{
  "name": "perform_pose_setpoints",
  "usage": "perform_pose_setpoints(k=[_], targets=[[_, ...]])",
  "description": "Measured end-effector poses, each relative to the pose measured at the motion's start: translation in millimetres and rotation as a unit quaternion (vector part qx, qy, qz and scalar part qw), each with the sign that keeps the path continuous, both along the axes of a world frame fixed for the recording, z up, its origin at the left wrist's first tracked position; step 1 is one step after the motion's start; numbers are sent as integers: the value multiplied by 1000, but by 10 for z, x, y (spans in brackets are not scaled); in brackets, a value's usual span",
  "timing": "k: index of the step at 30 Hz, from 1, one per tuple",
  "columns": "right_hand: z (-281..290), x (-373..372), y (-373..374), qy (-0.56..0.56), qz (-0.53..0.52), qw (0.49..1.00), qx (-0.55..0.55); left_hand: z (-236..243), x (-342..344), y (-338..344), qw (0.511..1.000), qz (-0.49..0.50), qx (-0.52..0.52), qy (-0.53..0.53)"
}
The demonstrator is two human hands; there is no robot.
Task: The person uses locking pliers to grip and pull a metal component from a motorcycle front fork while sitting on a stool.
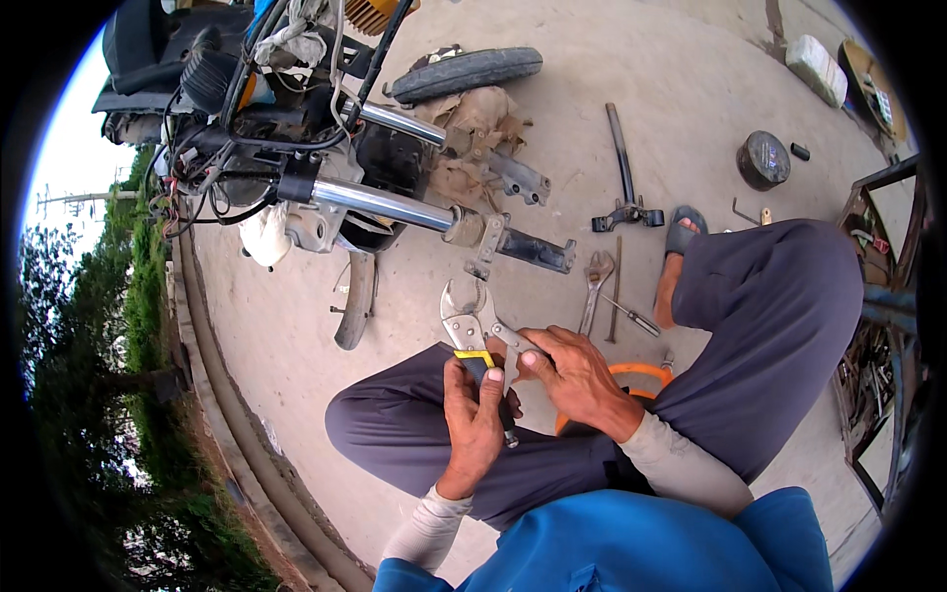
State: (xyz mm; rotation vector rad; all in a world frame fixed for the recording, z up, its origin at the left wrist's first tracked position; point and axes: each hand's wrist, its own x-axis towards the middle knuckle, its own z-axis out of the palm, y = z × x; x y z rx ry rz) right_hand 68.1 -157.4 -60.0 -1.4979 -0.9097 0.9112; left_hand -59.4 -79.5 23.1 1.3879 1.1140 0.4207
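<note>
A pair of locking pliers with curved metal jaws and a yellow-and-black grip is held up between my hands, jaws pointing away from me and parted. My left hand is closed round the black-and-yellow handle, its thumb along the side. On the other metal lever my right hand has its thumb and fingers closed; part of its grip is hidden behind the tool. Just beyond the jaws, the lower fork leg of a partly dismantled motorcycle sticks out toward the right.
On the concrete lie an adjustable wrench, a screwdriver, a thin rod and a steering stem. A tyre, a curved fender and a round dark tin lie farther off. A metal rack stands at right.
</note>
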Motion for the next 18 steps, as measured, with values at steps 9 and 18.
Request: perform_pose_setpoints(k=[9, 18], targets=[[312, 158, -280, -169, 103, 978, -70, -219, 64, -83, 998, 58, 11, -20], [203, 104, -320, 167, 183, 966, -73, -374, 152, -238, 994, 23, -91, -50]])
